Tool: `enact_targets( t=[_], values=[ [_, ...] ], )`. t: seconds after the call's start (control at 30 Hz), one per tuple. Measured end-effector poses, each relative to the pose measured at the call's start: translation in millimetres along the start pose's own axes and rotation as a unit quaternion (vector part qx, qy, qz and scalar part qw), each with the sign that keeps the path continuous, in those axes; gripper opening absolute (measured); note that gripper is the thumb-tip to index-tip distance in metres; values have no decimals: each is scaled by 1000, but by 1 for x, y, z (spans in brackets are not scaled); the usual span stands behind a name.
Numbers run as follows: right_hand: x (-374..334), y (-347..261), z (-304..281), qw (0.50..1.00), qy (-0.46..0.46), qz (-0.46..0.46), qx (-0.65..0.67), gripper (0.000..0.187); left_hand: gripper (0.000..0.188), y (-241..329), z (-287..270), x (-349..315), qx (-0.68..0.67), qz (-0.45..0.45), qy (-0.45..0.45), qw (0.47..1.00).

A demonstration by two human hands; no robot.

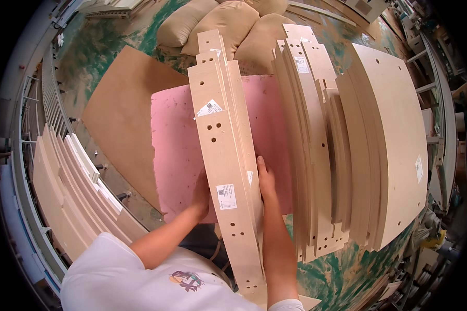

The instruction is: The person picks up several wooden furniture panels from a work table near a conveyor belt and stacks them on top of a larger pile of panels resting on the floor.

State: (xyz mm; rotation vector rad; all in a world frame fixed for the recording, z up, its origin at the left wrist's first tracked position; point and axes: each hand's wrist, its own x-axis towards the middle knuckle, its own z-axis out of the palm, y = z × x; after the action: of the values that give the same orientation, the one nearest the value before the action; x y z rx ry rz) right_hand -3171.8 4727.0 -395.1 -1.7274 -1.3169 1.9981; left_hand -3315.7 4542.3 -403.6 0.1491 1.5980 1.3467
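Between my two hands is a stack of long, narrow wooden boards (233, 166), pale, with drilled holes and white paper labels. My left hand (201, 197) grips the stack's left side, its fingertips hidden behind the boards. On the right edge, my right hand (265, 179) is closed against the stack with the thumb pointing up along it. Behind the boards lies a pink panel (174, 150), partly covered by them. The stack's lower end reaches close to my body.
To the right stand a pile of drilled narrow boards (314, 135) and a stack of wide panels (392, 140). More boards (83, 192) lean along a roller conveyor (54, 96) on the left. Brown sheet (124, 103) and stuffed sacks (223, 26) lie beyond, on a green dusty floor.
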Motion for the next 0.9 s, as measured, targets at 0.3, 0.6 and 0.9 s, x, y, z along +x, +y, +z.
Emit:
enact_targets(
  t=[0.3, 0.6, 0.9],
  values=[
    [-121, 89, -43, 981, -101, -155, -52, 67, 65, 73, 59, -106, -46, -40, -109, 992],
    [-241, 152, -104, 979, -170, -109, -11, 74, 65, 62, 70, -109, -65, -80, -76, 992],
    [-301, 142, -148, 967, -255, 6, 18, 132, 71, 41, 101, -123, -60, -79, -76, 992]
  ],
)
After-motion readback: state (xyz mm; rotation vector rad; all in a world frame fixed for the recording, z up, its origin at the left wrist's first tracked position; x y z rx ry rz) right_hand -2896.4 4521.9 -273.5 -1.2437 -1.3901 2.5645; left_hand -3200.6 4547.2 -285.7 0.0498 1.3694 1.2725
